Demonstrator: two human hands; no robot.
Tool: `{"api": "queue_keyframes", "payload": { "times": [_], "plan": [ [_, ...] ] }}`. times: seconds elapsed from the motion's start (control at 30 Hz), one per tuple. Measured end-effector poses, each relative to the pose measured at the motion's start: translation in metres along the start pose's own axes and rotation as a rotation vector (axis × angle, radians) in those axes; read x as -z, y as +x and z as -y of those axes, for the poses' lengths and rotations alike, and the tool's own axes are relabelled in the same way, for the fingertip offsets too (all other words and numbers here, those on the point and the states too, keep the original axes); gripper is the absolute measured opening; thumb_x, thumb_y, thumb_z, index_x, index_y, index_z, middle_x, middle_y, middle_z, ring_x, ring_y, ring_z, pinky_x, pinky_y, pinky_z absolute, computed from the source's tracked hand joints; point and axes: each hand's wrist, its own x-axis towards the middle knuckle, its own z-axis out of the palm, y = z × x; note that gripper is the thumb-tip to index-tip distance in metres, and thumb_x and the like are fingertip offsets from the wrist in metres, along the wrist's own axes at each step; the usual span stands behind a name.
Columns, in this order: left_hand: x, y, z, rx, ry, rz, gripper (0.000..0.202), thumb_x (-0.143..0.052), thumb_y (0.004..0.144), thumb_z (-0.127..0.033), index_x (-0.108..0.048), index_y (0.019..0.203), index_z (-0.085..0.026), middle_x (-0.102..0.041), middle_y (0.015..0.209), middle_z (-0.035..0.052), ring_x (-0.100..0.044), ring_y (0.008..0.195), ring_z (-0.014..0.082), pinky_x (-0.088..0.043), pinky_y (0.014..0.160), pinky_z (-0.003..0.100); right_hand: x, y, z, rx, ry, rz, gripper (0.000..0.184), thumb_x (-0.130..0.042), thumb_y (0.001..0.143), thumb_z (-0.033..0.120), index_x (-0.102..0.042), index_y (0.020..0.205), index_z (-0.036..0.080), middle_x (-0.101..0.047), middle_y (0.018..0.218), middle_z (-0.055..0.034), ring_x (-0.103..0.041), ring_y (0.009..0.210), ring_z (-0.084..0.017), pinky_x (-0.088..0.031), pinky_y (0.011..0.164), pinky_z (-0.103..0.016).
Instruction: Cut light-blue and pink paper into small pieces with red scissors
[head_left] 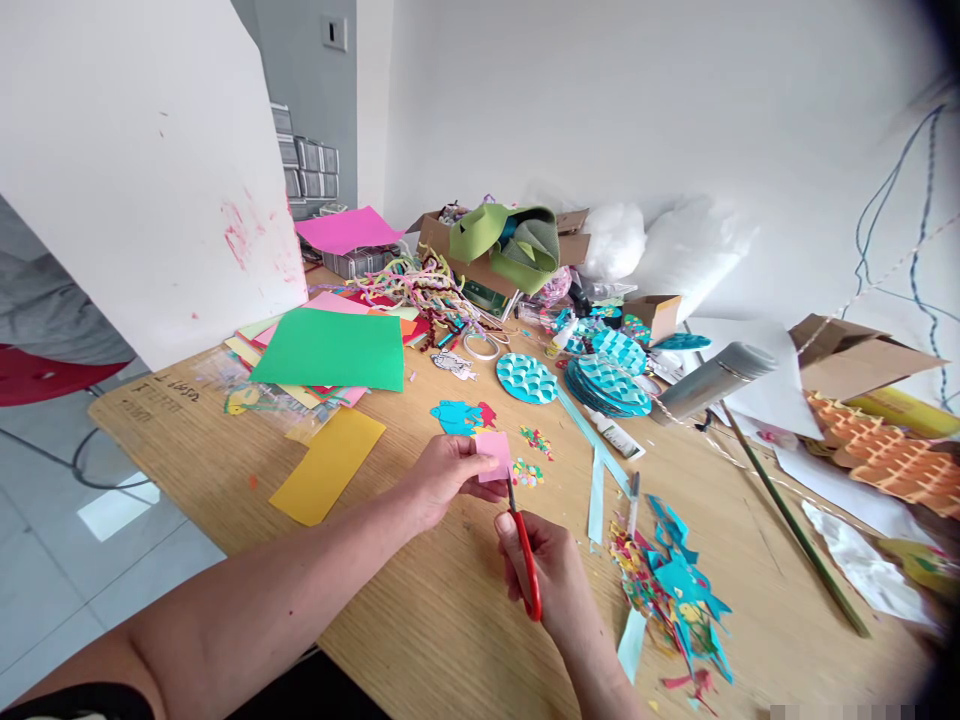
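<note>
My left hand (446,478) pinches a small pink piece of paper (492,455) between thumb and fingers. Wrapped around the red handles of the scissors (534,580) is my right hand (551,570). The blades point away from me and meet the lower right edge of the pink paper. Just beyond my left hand lie a blue paper fish (454,416) and a red paper fish (487,414), partly covered by the pink paper. Small piles of coloured paper dots (529,473) rest right of the paper.
Green paper (330,348) and yellow paper (330,465) lie left. Blue round discs (611,385), a glue bottle (616,435) and a silver flask (712,380) stand or lie to the right. Paper scraps (686,590) spread near my right arm. A cardboard box (442,240) is at the back.
</note>
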Motion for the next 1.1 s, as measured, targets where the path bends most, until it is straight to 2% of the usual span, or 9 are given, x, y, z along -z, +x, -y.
{"api": "queue_keyframes", "payload": {
  "times": [0.37, 0.7, 0.9, 1.1],
  "plan": [
    [-0.0006, -0.0003, -0.0004, 0.001, 0.009, -0.016, 0.026, -0.073, 0.061, -0.027, -0.069, 0.076, -0.007, -0.070, 0.070, 0.0099, -0.066, 0.059, 0.0170, -0.053, 0.059, 0.028, -0.0018, 0.0015, -0.0009, -0.069, 0.028, -0.033, 0.057, -0.051, 0.071, 0.075, -0.040, 0.057, 0.021, -0.042, 0.038, 0.0053, -0.041, 0.030, -0.009, -0.029, 0.032, -0.019],
    [-0.0009, 0.0002, -0.0014, -0.016, 0.056, -0.048, 0.022, -0.072, 0.059, -0.025, -0.070, 0.072, -0.008, -0.069, 0.065, 0.0086, -0.064, 0.056, 0.0155, -0.052, 0.059, 0.029, -0.0010, 0.0022, -0.0018, -0.017, -0.023, -0.025, 0.055, -0.051, 0.074, 0.072, -0.040, 0.056, 0.021, -0.046, 0.038, 0.0029, -0.043, 0.032, -0.010, -0.029, 0.034, -0.020],
    [-0.0026, -0.0007, -0.0009, -0.030, 0.066, -0.045, 0.022, -0.073, 0.058, -0.026, -0.070, 0.071, -0.008, -0.068, 0.064, 0.0084, -0.063, 0.056, 0.0161, -0.052, 0.060, 0.030, -0.0008, 0.0015, 0.0010, -0.001, -0.033, -0.029, 0.056, -0.048, 0.075, 0.073, -0.040, 0.054, 0.021, -0.047, 0.038, 0.0019, -0.045, 0.033, -0.011, -0.030, 0.035, -0.021],
    [-0.0027, 0.0001, 0.0010, -0.028, 0.098, -0.009, 0.022, -0.072, 0.060, -0.028, -0.070, 0.070, -0.009, -0.068, 0.062, 0.0078, -0.062, 0.055, 0.0148, -0.052, 0.061, 0.029, -0.0007, 0.0004, 0.0027, 0.002, -0.023, -0.034, 0.055, -0.053, 0.073, 0.071, -0.040, 0.053, 0.021, -0.046, 0.037, 0.0023, -0.044, 0.033, -0.010, -0.030, 0.036, -0.020]
  ]
}}
